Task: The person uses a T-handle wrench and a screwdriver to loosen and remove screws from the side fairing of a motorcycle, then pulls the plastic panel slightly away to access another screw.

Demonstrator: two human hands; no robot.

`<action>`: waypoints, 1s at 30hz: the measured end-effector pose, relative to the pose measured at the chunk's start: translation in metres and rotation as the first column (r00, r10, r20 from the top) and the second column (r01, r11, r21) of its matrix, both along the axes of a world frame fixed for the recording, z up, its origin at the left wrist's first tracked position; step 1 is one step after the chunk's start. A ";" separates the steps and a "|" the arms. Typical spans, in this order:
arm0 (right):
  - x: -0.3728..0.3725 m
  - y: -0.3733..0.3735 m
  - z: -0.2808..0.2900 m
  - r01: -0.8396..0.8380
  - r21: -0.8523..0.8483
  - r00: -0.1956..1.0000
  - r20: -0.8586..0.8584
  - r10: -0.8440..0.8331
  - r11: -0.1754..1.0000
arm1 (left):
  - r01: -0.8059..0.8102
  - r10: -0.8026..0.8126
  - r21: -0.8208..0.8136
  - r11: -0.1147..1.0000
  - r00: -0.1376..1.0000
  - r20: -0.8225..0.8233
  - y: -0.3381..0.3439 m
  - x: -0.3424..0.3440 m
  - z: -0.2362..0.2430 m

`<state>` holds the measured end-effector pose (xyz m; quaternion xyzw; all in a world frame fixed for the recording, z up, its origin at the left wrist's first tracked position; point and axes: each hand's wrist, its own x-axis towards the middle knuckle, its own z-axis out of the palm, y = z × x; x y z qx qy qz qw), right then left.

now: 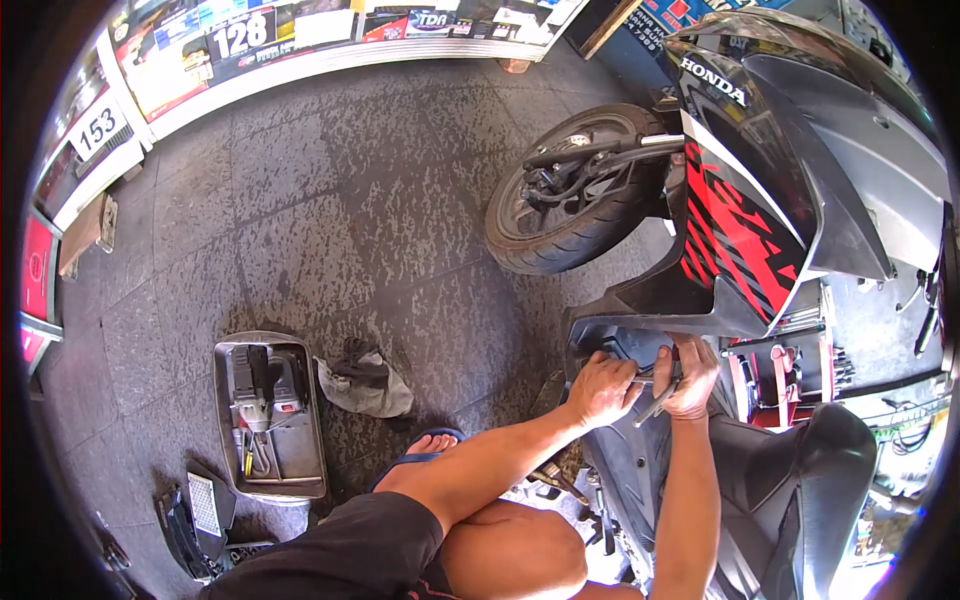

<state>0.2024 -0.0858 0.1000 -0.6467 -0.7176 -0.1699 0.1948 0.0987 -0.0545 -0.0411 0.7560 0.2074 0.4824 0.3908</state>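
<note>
At the dark plastic footboard (pixel 640 450) of a scooter, my left hand (pixel 605 390) has its fingers curled around something small at the inner panel, partly hidden by the fingers. Just to its right, my right hand (pixel 690 385) grips a slim metal tool (pixel 654 406) that slants down toward the lower left, its type unclear. The two hands are close together, below the scooter's black front fairing (pixel 745 220) with red striped graphics. The black seat (pixel 830 480) lies to the right of my right forearm.
A tray (pixel 318 450) with a power tool (pixel 257 390) and hand tools sits on the tiled floor beside a grey rag (pixel 375 390). Black loose parts (pixel 180 520) lie lower left. The front wheel (pixel 560 190) is ahead, display cases (pixel 300 45) beyond, a red tool rack (pixel 785 370) at right.
</note>
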 end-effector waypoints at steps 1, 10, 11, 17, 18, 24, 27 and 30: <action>0.001 0.002 -0.001 0.012 0.038 1.000 0.026 -0.013 0.999 | 0.004 -0.004 0.002 1.000 1.000 0.007 0.001 0.000 0.001; -0.013 -0.006 -0.012 0.414 0.151 0.910 -0.069 -0.408 0.898 | 0.023 -0.023 0.003 1.000 1.000 -0.011 0.001 0.003 0.000; -0.014 -0.007 -0.013 0.479 0.121 0.878 -0.070 -0.474 0.870 | 0.010 -0.010 -0.007 1.000 1.000 -0.025 0.000 0.003 0.001; -0.024 -0.008 -0.011 0.651 0.117 0.759 -0.068 -0.648 0.750 | 0.015 -0.015 -0.004 1.000 0.998 -0.055 -0.002 0.007 -0.001; -0.024 -0.009 -0.013 0.654 0.117 0.756 -0.067 -0.651 0.748 | 0.020 -0.020 -0.012 1.000 0.998 -0.062 -0.002 0.007 0.001; -0.046 -0.010 -0.007 0.657 0.083 0.754 -0.098 -0.650 0.750 | 0.027 -0.025 0.029 0.999 0.997 -0.071 -0.002 0.004 -0.011; -0.047 -0.026 -0.003 0.492 0.171 0.868 -0.021 -0.496 0.854 | 0.024 -0.023 0.041 0.999 1.000 -0.021 -0.002 0.005 -0.005; -0.036 -0.033 -0.007 0.423 0.147 0.905 -0.029 -0.424 0.894 | 0.071 -0.070 0.030 0.997 0.997 -0.036 -0.001 0.001 0.000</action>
